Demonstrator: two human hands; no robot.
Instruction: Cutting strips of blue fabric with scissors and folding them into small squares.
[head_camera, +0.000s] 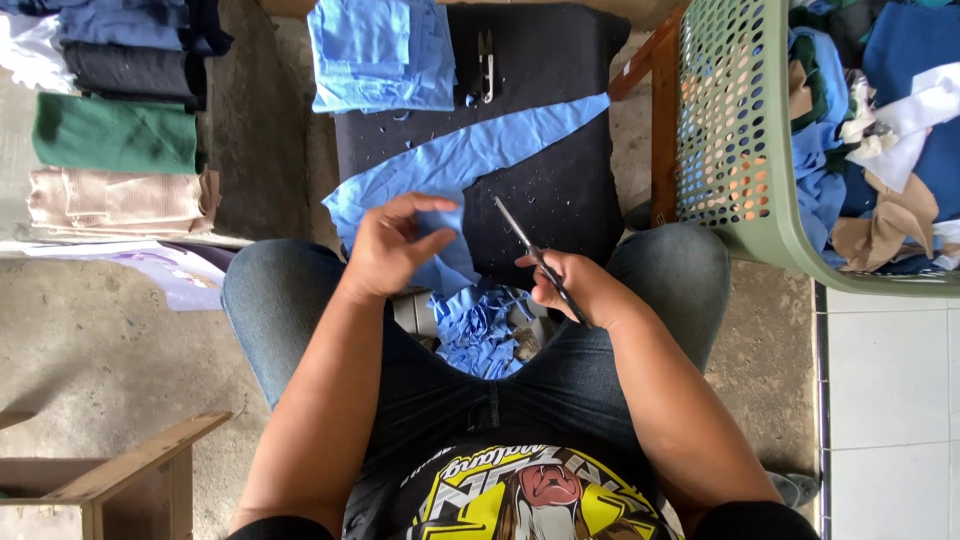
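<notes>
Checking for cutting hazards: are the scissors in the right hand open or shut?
Shut: the scissors show as one thin dark line rising from the right hand, with no visible gap between blades.

Cloth strip (470, 155) on stool (560, 190), basket (740, 150) right
</notes>
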